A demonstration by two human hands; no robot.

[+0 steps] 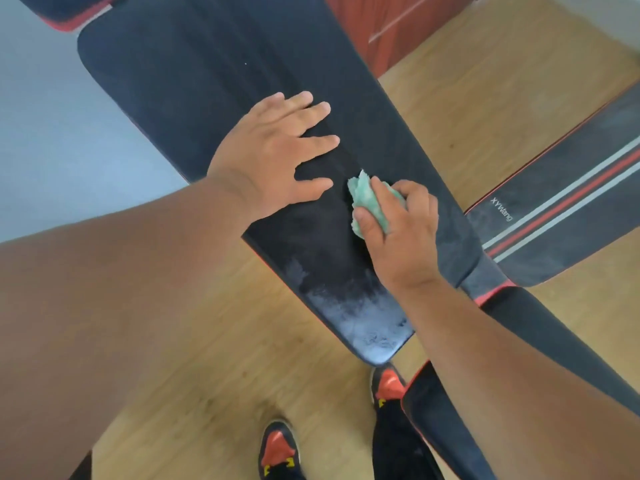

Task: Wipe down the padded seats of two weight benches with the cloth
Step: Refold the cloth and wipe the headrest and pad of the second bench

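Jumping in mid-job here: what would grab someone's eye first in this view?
The green cloth stands out at the centre, bunched in the right hand and pressed onto the black bench pad. Beside it, the left hand lies flat on the same pad with fingers spread. Nearer the person, the pad's narrow end carries a whitish smeared patch, and a second striped bench pad sits at the right.

Single head-worn view, steeply downward, close over bench pad [214, 98] and floor [207, 358]
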